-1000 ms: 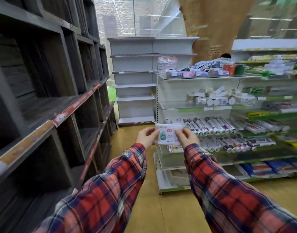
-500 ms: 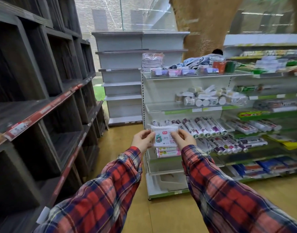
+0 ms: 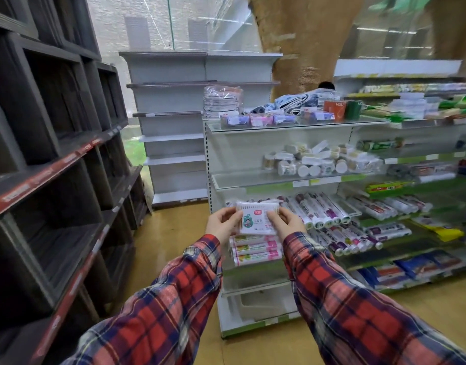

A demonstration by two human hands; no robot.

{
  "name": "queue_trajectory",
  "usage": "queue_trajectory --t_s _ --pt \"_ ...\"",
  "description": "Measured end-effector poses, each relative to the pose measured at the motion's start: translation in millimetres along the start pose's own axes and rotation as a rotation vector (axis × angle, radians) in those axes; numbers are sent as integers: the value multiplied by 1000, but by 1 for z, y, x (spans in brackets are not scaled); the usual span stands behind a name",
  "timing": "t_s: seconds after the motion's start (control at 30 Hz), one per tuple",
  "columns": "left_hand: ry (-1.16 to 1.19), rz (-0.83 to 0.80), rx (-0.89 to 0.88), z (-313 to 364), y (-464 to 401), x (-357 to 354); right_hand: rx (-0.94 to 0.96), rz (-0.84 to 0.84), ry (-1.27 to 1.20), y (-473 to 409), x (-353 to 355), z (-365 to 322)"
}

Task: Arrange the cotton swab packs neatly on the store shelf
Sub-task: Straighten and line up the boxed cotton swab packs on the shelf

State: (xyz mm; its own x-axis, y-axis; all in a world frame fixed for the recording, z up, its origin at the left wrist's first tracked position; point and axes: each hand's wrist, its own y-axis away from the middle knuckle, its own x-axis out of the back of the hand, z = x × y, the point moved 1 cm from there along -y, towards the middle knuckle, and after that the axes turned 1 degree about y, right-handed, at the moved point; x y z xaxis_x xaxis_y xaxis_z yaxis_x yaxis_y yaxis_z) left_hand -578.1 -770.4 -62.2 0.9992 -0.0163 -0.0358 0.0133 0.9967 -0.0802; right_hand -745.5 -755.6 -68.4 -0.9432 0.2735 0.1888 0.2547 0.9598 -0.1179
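Observation:
I hold a flat white cotton swab pack (image 3: 255,219) with a green cartoon label in both hands, out in front of the white store shelf (image 3: 274,180). My left hand (image 3: 222,223) pinches its left edge and my right hand (image 3: 287,222) its right edge. Both sleeves are red plaid. On the shelf level above lies a loose heap of more cotton swab packs and round tubs (image 3: 319,160), untidy and overlapping.
Dark wooden cubby shelving (image 3: 50,154) lines the left side. Rolls of bags (image 3: 324,209) fill the level behind my hands, with pink rolls (image 3: 255,250) below. A grey empty rack (image 3: 174,127) stands at the back. A person's head (image 3: 326,85) shows behind the top shelf.
The view has swung left and nearer to the white shelf, which now sits more to the right and larger. Both hands still hold the pack in front of me.

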Motion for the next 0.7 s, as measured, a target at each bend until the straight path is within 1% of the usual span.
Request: queue_trajectory --t_s 0.27,0.37,0.7 --pt "-39 6 8 -6 -101 -5 -2 34 67 -92 -17 0" --pt "-14 6 17 -15 -134 -8 -7 36 78 -125 -23 7" --pt "45 18 62 -33 -203 -24 -33 64 4 -186 -30 16"
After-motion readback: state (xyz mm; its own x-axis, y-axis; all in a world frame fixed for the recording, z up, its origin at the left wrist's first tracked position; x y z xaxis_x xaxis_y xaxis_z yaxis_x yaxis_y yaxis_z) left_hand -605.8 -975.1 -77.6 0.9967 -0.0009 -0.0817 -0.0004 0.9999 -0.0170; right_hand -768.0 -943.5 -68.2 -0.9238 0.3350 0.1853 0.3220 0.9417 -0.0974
